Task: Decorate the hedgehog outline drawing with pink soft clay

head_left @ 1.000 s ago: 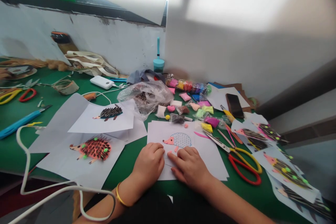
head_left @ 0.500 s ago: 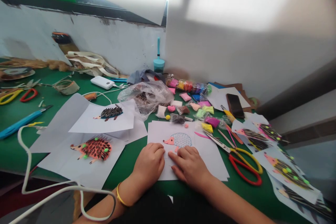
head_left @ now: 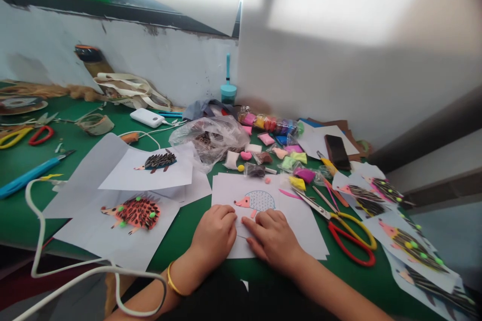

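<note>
On a stack of white paper point(head_left: 301, 235) is a hedgehog picture point(head_left: 259, 200): a blue-outlined body with small blue marks, and a face and one leg of pink-orange modelling clay. My left hand point(head_left: 215, 228) rests on the lower left of the sheet, its fingers curled in; whatever may be inside is hidden. Beside it, my right hand point(head_left: 274, 241) lies over the lower part of the drawing. Its index finger reaches left to touch the paper and the thumb is apart from it. A small lump of pink clay point(head_left: 267, 180) sits above the hedgehog.
Scissors point(head_left: 352, 235) with red and yellow handles lie right of the paper. Bagged clay pieces point(head_left: 303, 175) and a plastic bag of seeds point(head_left: 209, 140) are behind. Seed-covered hedgehog pictures point(head_left: 137, 213) lie left and right. A white cable point(head_left: 75, 266) crosses the front left.
</note>
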Demonstrator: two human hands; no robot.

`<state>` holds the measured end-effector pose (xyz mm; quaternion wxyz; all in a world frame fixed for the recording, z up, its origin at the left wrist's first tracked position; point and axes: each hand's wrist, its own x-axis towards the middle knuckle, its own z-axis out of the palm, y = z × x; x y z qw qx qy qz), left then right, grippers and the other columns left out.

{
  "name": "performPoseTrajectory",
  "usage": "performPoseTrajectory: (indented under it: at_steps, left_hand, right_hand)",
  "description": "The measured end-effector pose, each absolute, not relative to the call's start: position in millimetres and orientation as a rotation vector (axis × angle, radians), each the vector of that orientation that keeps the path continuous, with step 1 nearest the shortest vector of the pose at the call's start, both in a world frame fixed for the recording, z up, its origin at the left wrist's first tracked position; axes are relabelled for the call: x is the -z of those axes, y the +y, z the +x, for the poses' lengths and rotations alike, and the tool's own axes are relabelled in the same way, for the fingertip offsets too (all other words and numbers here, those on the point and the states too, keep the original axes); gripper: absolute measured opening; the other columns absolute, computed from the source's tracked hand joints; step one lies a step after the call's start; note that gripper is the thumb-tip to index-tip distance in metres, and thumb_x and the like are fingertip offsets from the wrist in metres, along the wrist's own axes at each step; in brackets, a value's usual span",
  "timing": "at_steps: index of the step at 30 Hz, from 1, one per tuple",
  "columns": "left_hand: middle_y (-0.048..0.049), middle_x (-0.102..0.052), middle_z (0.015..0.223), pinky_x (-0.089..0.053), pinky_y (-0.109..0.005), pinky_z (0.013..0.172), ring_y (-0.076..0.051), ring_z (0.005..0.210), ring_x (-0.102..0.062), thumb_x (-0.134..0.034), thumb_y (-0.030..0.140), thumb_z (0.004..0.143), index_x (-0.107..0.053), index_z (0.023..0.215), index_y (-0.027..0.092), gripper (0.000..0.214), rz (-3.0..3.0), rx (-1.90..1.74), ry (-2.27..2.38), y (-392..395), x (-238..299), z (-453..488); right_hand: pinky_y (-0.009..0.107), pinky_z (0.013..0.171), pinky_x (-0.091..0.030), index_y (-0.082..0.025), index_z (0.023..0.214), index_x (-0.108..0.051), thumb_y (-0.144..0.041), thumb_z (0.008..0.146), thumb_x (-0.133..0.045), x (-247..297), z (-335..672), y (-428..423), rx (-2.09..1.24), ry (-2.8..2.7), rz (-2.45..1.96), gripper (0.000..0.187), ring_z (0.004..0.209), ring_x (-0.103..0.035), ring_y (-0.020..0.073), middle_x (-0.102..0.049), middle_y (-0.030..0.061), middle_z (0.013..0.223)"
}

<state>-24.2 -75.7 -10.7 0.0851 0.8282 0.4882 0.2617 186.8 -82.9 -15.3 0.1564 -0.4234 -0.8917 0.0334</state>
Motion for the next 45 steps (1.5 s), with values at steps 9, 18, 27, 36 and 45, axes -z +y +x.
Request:
performPoseTrajectory:
  at_steps: [9, 18, 27, 36, 45]
  left_hand:
    - [-0.0082, -0.066, 0.102, -0.053, -0.043, 0.087, -0.024, 0.096, -0.059, -0.052, 0.008, 0.085, -0.066, 0.093, 0.016, 0.018, 2.468, -0.774, 1.461, -76.7, 11.1, -24.7]
    - [-0.0082, -0.066, 0.102, -0.053, -0.043, 0.086, -0.024, 0.095, -0.059, -0.052, 0.008, 0.084, -0.067, 0.095, 0.016, 0.020, 2.467, -0.779, 1.442, -75.9, 10.9, -24.9]
    - [-0.0079, -0.066, 0.103, -0.052, -0.044, 0.086, -0.024, 0.095, -0.059, -0.052, 0.008, 0.084, -0.067, 0.096, 0.017, 0.021, 2.453, -0.769, 1.444, -75.1, 12.0, -24.4]
    - [-0.0077, -0.066, 0.102, -0.052, -0.043, 0.086, -0.024, 0.094, -0.059, -0.053, 0.008, 0.084, -0.067, 0.094, 0.017, 0.019, 2.465, -0.768, 1.456, -76.2, 11.3, -24.1]
    - [-0.0078, -0.066, 0.103, -0.052, -0.043, 0.086, -0.024, 0.095, -0.059, -0.052, 0.008, 0.084, -0.067, 0.095, 0.016, 0.020, 2.455, -0.764, 1.462, -76.2, 11.2, -24.3]
  right_hand:
    - [0.039, 0.082, -0.031, -0.026, 0.126, -0.061, -0.038, 0.093, -0.055, 15.5, 185.9, -83.2, -0.082, -2.581, -1.166, 0.035, 0.090, -0.047, 0.0234, -0.061, 0.0073, 0.101]
    - [0.035, 0.082, -0.034, -0.028, 0.119, -0.065, -0.022, 0.090, -0.057, -9.1, 188.1, -62.8, -0.355, -2.469, -1.303, 0.030, 0.093, -0.050, 0.0220, -0.061, 0.0057, 0.099]
    - [0.038, 0.081, -0.028, -0.029, 0.123, -0.063, -0.023, 0.091, -0.055, -17.2, 176.5, -53.1, -0.232, -2.688, -1.303, 0.034, 0.092, -0.047, 0.0223, -0.061, 0.0049, 0.096]
    - [0.036, 0.080, -0.025, -0.031, 0.111, -0.067, -0.023, 0.089, -0.058, -15.0, 179.8, -52.2, -0.239, -2.702, -1.270, 0.025, 0.091, -0.045, 0.0208, -0.060, 0.0032, 0.094]
    - [0.036, 0.080, -0.025, -0.029, 0.105, -0.069, -0.024, 0.089, -0.059, -15.4, 175.2, -49.6, -0.226, -2.690, -1.253, 0.019, 0.089, -0.045, 0.0200, -0.060, 0.0030, 0.091]
